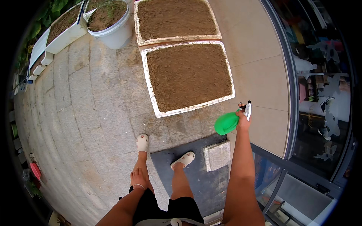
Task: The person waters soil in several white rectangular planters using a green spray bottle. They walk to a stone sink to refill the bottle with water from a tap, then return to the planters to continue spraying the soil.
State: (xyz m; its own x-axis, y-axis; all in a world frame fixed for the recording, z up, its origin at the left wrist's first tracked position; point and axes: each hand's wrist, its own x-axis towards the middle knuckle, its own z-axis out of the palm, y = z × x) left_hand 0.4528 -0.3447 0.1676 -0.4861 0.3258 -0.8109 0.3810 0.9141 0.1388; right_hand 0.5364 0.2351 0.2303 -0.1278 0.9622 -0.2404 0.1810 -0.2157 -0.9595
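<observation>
My right hand (243,119) grips a spray bottle (227,123) by its neck, just off the near right corner of a soil-filled box. The bottle has a green body and a white and black trigger head. It tilts with the green body to the left. Resting on my left leg near the knee is my left hand (138,177), fingers laid out and holding nothing. The nearest white foam box (190,110) is filled with brown, crumbly soil (188,75). Right behind it stands a second white foam box (140,22), also full of soil.
A white bucket (117,37) of soil with thin green shoots stands at the far left, beside long white planters (68,39). Under my right foot lies a dark mat (200,180) with a pale square slab (218,156) on it. A glazed door frame (292,113) runs along the right.
</observation>
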